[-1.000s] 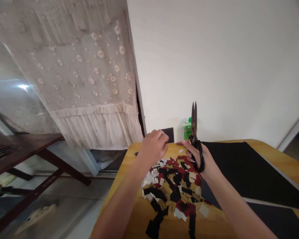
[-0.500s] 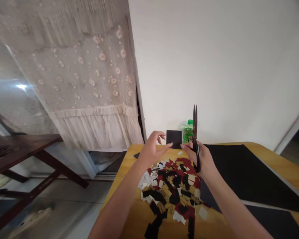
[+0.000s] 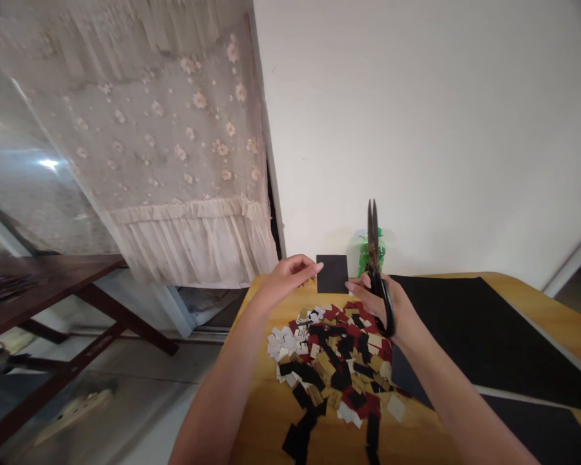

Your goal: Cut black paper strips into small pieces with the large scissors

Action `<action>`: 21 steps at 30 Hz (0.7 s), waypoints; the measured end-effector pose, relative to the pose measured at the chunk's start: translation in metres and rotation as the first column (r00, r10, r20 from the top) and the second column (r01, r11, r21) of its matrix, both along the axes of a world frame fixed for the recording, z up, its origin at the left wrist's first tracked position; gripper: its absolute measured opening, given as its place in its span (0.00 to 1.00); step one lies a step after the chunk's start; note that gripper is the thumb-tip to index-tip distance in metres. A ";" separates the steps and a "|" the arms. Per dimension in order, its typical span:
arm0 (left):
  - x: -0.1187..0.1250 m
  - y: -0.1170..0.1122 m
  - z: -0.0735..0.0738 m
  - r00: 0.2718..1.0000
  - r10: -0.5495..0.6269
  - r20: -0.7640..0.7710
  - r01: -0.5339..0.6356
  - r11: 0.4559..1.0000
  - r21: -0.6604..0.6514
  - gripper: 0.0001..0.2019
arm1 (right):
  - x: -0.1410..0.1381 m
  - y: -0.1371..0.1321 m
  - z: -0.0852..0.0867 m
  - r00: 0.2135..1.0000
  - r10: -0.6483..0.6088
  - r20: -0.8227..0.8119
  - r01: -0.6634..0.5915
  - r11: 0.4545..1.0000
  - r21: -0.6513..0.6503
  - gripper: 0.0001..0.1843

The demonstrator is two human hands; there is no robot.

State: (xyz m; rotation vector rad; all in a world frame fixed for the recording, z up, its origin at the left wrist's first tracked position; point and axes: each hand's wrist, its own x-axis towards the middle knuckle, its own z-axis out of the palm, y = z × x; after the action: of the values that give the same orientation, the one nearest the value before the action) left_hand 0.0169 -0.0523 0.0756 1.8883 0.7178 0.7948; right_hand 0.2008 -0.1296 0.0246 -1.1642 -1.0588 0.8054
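Observation:
A small black paper square (image 3: 332, 274) is held up above the far side of the table. My left hand (image 3: 293, 276) pinches its left edge between thumb and fingers. My right hand (image 3: 396, 303) is closed around the black handles of a pair of scissors (image 3: 372, 236), whose blades point upward and stand slightly parted. The thumb and a fingertip of that same hand also grip the square's lower right corner. Below both hands lies a pile of small cut paper pieces (image 3: 341, 374) in black, red, tan and white.
Large black sheets (image 3: 484, 336) cover the right part of the wooden table (image 3: 259, 413). Behind the scissors a green bottle (image 3: 364, 255) stands near the white wall. To the left are a floral curtain (image 3: 188, 155) and a dark wooden table (image 3: 72, 274).
My left hand has gone from open fingers near the square to pinching its left edge. The square and scissors have shifted slightly left; the scissors' blades now tilt a little leftward.

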 end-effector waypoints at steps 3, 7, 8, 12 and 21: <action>-0.019 0.005 0.008 0.993 -0.066 -0.102 0.066 0.998 -0.002 0.14 | 0.002 0.002 -0.003 0.987 0.077 0.140 -0.072 0.997 -0.040 0.24; -0.041 0.016 0.010 0.978 -0.076 -0.192 0.072 0.997 -0.026 0.14 | -0.004 0.006 -0.007 0.974 0.090 0.206 -0.086 0.996 -0.025 0.25; -0.043 0.020 0.008 0.982 -0.030 -0.186 0.025 0.999 -0.029 0.15 | -0.006 0.007 -0.008 0.977 0.075 0.200 -0.073 0.997 -0.017 0.25; -0.043 0.038 -0.010 0.959 0.132 -0.251 -0.155 0.985 -0.073 0.20 | -0.012 0.009 -0.011 0.989 0.021 0.148 -0.014 0.999 -0.045 0.26; -0.017 0.050 -0.051 0.579 -0.022 -0.815 0.103 0.994 0.047 0.21 | 0.002 0.003 -0.007 0.996 -0.031 0.087 0.036 0.997 -0.061 0.23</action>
State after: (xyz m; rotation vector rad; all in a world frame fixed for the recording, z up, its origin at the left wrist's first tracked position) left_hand -0.0004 -0.0027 0.0243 2.3383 1.1703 -0.1845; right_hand 0.2029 -0.1266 0.0180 -1.2762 -1.0886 0.7727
